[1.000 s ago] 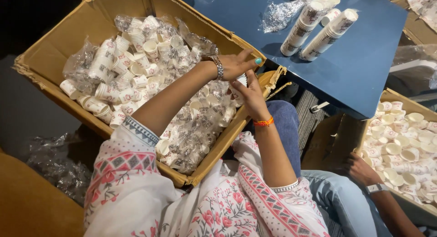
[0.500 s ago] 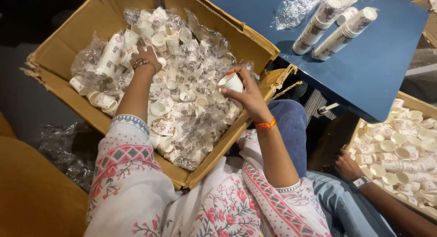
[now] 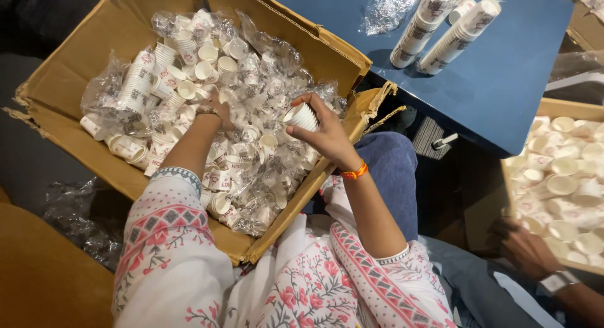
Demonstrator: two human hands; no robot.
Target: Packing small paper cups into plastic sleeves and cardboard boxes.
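Note:
A large cardboard box (image 3: 69,82) in front of me holds several small white paper cups (image 3: 189,63), loose and in clear plastic bags. My right hand (image 3: 327,136), with an orange band at the wrist, grips a short stack of paper cups (image 3: 301,116) above the box's right side. My left hand (image 3: 217,111) reaches down into the pile of cups and plastic in the middle of the box; its fingers are buried, so what they hold cannot be seen.
A blue table (image 3: 503,70) at the upper right carries two long stacks of cups (image 3: 456,35) and crumpled plastic wrap (image 3: 390,10). A second box of cups (image 3: 566,183) stands at the right, with another person's hand (image 3: 522,246) at its edge. Plastic wrap (image 3: 75,208) lies lower left.
My left hand has moved from the box's right side down into the middle of the cup pile. My right hand stays raised over the box's right side with the cup stack.

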